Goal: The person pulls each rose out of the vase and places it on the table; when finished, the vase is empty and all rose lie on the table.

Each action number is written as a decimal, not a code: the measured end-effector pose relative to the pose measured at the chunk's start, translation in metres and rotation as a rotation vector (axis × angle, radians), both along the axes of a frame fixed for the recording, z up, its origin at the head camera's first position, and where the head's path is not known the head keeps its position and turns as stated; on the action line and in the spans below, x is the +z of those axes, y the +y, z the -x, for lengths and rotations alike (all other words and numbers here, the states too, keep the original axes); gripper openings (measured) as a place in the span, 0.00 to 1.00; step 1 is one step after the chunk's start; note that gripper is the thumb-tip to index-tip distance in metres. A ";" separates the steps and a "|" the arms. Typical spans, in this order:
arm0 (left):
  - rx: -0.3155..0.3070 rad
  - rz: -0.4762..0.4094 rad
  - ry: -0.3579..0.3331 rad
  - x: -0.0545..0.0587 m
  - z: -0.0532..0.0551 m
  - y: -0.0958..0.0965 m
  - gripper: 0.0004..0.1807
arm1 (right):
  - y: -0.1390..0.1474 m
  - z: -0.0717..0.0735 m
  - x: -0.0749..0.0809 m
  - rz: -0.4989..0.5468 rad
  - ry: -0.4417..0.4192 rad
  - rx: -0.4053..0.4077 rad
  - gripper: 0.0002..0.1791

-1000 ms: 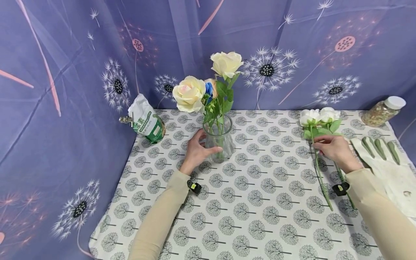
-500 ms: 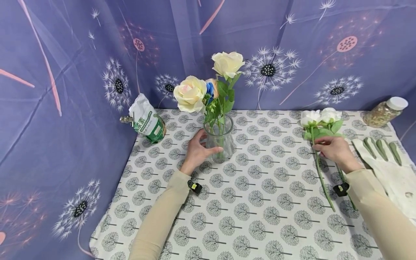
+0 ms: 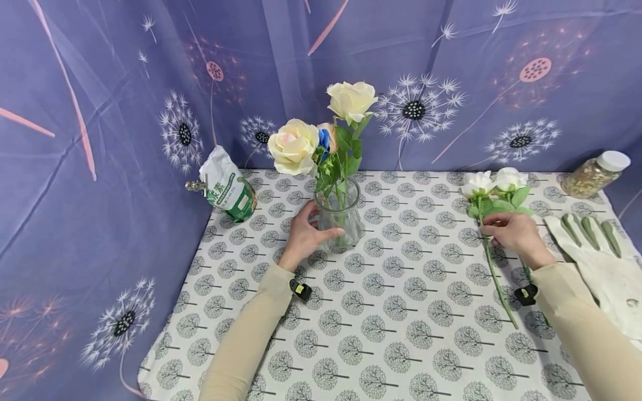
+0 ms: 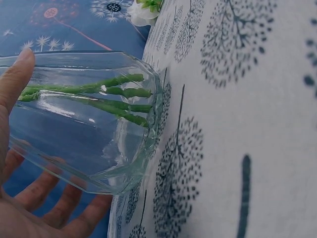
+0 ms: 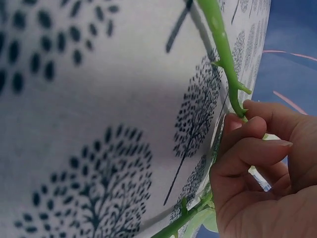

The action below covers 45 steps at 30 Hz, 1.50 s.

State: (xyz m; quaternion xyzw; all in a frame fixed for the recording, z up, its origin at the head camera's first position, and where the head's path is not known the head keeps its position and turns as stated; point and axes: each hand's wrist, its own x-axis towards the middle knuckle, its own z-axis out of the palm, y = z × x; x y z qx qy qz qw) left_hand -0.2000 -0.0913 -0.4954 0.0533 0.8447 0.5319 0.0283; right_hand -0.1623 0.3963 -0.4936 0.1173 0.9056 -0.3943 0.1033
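My left hand (image 3: 307, 234) holds a clear glass vase (image 3: 352, 225), thumb across the front and fingers around its left side. In the vase stand cream roses (image 3: 293, 146) with a blue flower (image 3: 324, 141) and a peach one; the left wrist view shows several green stems (image 4: 121, 92) reaching near its base. At the right, my right hand (image 3: 515, 234) pinches the green stem (image 3: 496, 281) of a white rose (image 3: 478, 184). A second white rose (image 3: 511, 179) lies beside it, its stem partly under the hand and sleeve.
A green-and-white bag (image 3: 228, 189) closed with a metal clip stands at the back left. A jar with a white lid (image 3: 592, 175) leans at the back right. White gloves with green fingertips (image 3: 604, 273) lie right of my right arm. A dandelion-print curtain (image 3: 381, 55) hangs behind the table.
The right hand has moved slightly left with the pinched stem, and that rose's head has shifted left from its neighbour. The left hand keeps its hold on the vase.
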 end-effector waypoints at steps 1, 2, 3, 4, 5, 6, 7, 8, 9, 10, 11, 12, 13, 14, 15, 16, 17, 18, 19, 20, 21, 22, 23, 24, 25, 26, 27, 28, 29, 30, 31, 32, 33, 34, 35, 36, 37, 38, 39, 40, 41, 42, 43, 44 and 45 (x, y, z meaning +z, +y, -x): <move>0.001 0.000 0.000 0.000 0.000 0.000 0.51 | 0.000 0.000 0.000 -0.005 0.002 0.000 0.26; 0.002 0.000 0.000 0.000 0.000 0.000 0.51 | 0.000 0.000 0.000 -0.010 0.003 0.001 0.26; 0.002 0.001 0.000 0.000 0.000 0.000 0.51 | 0.001 0.000 0.001 -0.016 0.004 0.000 0.26; 0.003 0.000 0.000 0.000 0.000 0.001 0.51 | 0.001 0.000 0.001 -0.022 0.003 -0.001 0.26; 0.004 0.001 0.000 0.000 0.000 0.001 0.51 | 0.001 0.000 0.001 -0.026 0.002 -0.002 0.26; 0.004 0.002 0.001 0.000 0.000 0.001 0.51 | 0.001 0.000 0.001 -0.027 0.000 -0.003 0.26; 0.004 0.004 0.003 0.000 0.000 0.001 0.51 | 0.001 0.000 0.001 -0.028 -0.001 -0.003 0.26; 0.003 0.005 0.003 0.000 0.000 0.001 0.51 | 0.001 0.000 0.002 -0.028 -0.001 -0.003 0.26; 0.003 0.006 0.003 0.000 0.000 0.001 0.51 | 0.001 0.000 0.002 -0.026 0.000 -0.003 0.26; 0.003 0.007 0.002 0.000 0.000 0.000 0.51 | 0.001 0.000 0.002 -0.025 0.002 -0.003 0.26; 0.002 0.008 0.001 0.000 0.000 0.000 0.51 | 0.001 0.000 0.002 -0.023 0.004 -0.003 0.26; 0.002 0.009 0.002 0.001 0.000 0.000 0.51 | 0.000 0.000 0.002 -0.021 0.006 -0.001 0.26; 0.000 0.008 0.004 0.001 0.000 0.000 0.51 | 0.000 -0.001 0.002 -0.020 0.006 0.000 0.26; -0.001 0.008 0.005 0.001 0.000 0.000 0.51 | 0.000 -0.001 0.002 -0.019 0.007 0.000 0.26; -0.002 0.009 0.006 0.001 0.000 0.000 0.51 | 0.000 -0.001 0.003 -0.018 0.005 0.001 0.26; -0.002 0.008 0.006 0.000 0.000 0.000 0.51 | -0.001 -0.002 0.003 -0.019 0.003 0.001 0.26; -0.003 0.006 0.006 0.000 0.000 0.000 0.51 | -0.001 -0.002 0.003 -0.018 0.003 0.003 0.26; -0.004 0.005 0.006 0.000 0.000 0.000 0.51 | -0.002 -0.003 0.004 -0.018 0.003 0.004 0.26; -0.005 0.004 0.004 0.000 0.000 0.000 0.51 | -0.002 -0.003 0.004 -0.020 0.004 0.006 0.26; -0.005 0.002 0.004 0.000 0.000 0.000 0.51 | -0.002 -0.003 0.005 -0.021 0.008 0.006 0.26; -0.005 0.000 0.004 0.001 0.000 0.000 0.51 | -0.002 -0.004 0.005 -0.024 0.012 0.008 0.26; -0.004 -0.002 0.003 0.001 0.000 0.000 0.51 | -0.002 -0.004 0.005 -0.026 0.018 0.010 0.26; -0.003 -0.003 0.003 0.001 0.000 0.001 0.51 | -0.002 -0.004 0.005 -0.030 0.023 0.012 0.26; -0.003 -0.005 0.004 0.001 0.000 0.001 0.51 | -0.002 -0.004 0.006 -0.035 0.026 0.013 0.26; -0.002 -0.007 0.005 0.001 0.000 0.001 0.51 | -0.002 -0.004 0.006 -0.037 0.031 0.013 0.26; 0.000 -0.010 0.003 0.002 -0.001 0.001 0.51 | -0.003 -0.005 0.007 -0.039 0.034 0.013 0.26; 0.000 -0.012 0.003 0.001 -0.001 0.000 0.51 | -0.003 -0.005 0.007 -0.040 0.037 0.014 0.26; 0.000 -0.014 0.002 0.001 -0.001 0.000 0.51 | -0.003 -0.005 0.008 -0.040 0.040 0.013 0.26; 0.000 -0.018 0.001 0.001 -0.001 0.000 0.51 | -0.004 -0.005 0.008 -0.039 0.044 0.011 0.26; -0.001 -0.022 0.000 0.001 -0.001 0.000 0.51 | -0.004 -0.005 0.009 -0.034 0.048 0.011 0.26; -0.003 -0.026 -0.001 0.001 -0.001 0.000 0.51 | -0.005 -0.006 0.009 -0.027 0.051 0.011 0.25; -0.004 -0.029 -0.002 0.001 -0.001 0.000 0.51 | -0.005 -0.006 0.010 -0.025 0.055 0.011 0.25; -0.005 -0.032 -0.001 0.001 -0.001 0.000 0.51 | -0.006 -0.006 0.011 -0.024 0.059 0.012 0.25; -0.006 -0.035 -0.001 0.001 -0.001 0.000 0.51 | -0.006 -0.006 0.012 -0.023 0.065 0.012 0.25; -0.007 -0.037 -0.002 0.001 -0.001 0.000 0.51 | -0.007 -0.007 0.013 -0.019 0.069 0.010 0.25; -0.007 -0.038 -0.002 0.001 -0.001 0.000 0.51 | -0.007 -0.007 0.015 -0.014 0.068 0.008 0.25; -0.007 -0.037 -0.002 0.001 -0.001 0.000 0.51 | -0.008 -0.007 0.016 -0.012 0.068 0.003 0.25; -0.006 -0.036 -0.003 0.001 0.000 0.000 0.52 | -0.009 -0.008 0.018 -0.009 0.067 -0.004 0.25; -0.005 -0.037 -0.002 0.001 0.000 0.000 0.52 | -0.010 -0.008 0.020 -0.002 0.064 -0.012 0.26; -0.004 -0.035 -0.003 0.001 0.000 0.000 0.52 | -0.011 -0.009 0.022 0.005 0.061 -0.021 0.26; -0.003 -0.033 -0.004 0.001 0.000 0.000 0.52 | -0.012 -0.009 0.024 0.010 0.057 -0.029 0.27; -0.003 -0.031 -0.005 0.000 0.000 0.000 0.52 | -0.014 -0.010 0.026 0.012 0.059 -0.034 0.27; -0.003 -0.029 -0.006 0.000 0.000 -0.001 0.52 | -0.015 -0.010 0.028 0.008 0.066 -0.038 0.27; -0.003 -0.029 -0.007 0.000 0.000 -0.001 0.52 | -0.017 -0.011 0.030 0.006 0.074 -0.042 0.27; -0.003 -0.028 -0.009 0.000 0.000 -0.001 0.52 | -0.020 -0.012 0.032 0.002 0.087 -0.044 0.27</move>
